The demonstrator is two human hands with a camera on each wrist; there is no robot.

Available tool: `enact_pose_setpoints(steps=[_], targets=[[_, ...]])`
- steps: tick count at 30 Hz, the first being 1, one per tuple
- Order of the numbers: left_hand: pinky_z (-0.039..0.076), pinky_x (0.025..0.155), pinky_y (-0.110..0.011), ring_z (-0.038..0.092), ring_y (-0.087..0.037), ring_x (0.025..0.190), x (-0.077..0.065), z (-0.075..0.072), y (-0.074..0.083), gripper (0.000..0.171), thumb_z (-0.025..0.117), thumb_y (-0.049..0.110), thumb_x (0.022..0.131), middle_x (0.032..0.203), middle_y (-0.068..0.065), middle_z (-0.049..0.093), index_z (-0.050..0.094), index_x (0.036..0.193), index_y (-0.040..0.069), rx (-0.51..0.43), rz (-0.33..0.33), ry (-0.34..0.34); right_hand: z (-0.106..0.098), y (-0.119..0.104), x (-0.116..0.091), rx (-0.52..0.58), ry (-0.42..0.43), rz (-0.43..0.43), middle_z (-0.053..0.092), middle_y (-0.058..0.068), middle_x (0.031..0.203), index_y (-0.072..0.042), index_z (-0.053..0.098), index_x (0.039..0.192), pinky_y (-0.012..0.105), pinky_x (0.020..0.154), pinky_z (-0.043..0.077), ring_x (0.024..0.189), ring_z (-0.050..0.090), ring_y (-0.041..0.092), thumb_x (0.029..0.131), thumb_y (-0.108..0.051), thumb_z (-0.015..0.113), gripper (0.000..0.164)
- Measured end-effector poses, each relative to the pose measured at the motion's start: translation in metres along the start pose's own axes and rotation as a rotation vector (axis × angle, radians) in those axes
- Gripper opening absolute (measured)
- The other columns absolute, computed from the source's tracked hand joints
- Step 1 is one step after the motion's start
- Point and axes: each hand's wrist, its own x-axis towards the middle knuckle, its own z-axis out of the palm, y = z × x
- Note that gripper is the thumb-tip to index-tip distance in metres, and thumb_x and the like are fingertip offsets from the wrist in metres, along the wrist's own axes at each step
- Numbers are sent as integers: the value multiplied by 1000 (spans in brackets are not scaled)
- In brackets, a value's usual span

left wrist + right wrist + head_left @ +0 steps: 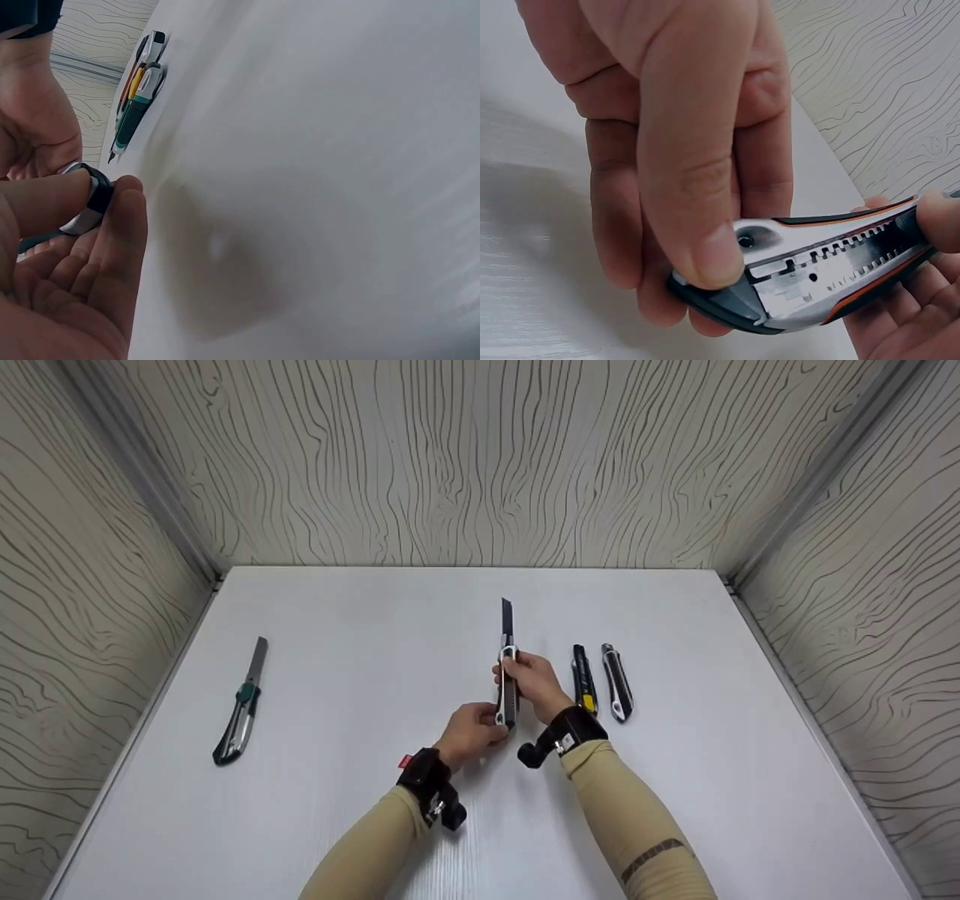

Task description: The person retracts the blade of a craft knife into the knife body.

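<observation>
The left hand [471, 729] pinches the butt end of a utility knife [508, 701] between thumb and fingers, while the right hand [536, 676] grips the handle farther up, thumb laid on its face. That thumb is cut off by the edge of the right wrist view, and most of the right fingers are hidden behind the handle. The bare blade [507, 619] points away beyond the grip. Just right of the grip lie a black-and-yellow knife [583, 679] and a silver-and-black knife [617, 682]; in the left wrist view the lying knives bunch together, hard to separate. Well left of the grip, a green knife [238, 720] lies on the white table [360, 660].
</observation>
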Motion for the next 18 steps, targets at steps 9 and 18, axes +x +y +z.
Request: enact_pose_setpoints(steps=[9, 18], targets=[[47, 61, -19, 56, -8, 69, -1, 0, 1, 31, 65, 1, 83, 91, -13, 72, 64, 113, -7, -6, 7, 10, 2, 0, -1, -3, -2, -23, 70, 9, 106, 1, 57, 126, 25, 81, 52, 90, 65, 12, 100, -13, 52, 30], [49, 63, -21, 58, -10, 72, -1, 1, 0, 32, 66, 2, 83, 95, -14, 72, 65, 113, -6, -2, 14, 19, 2, 0, -1, -7, 2, -19, 70, 9, 105, 2, 58, 125, 24, 79, 51, 90, 64, 13, 100, -12, 52, 29]])
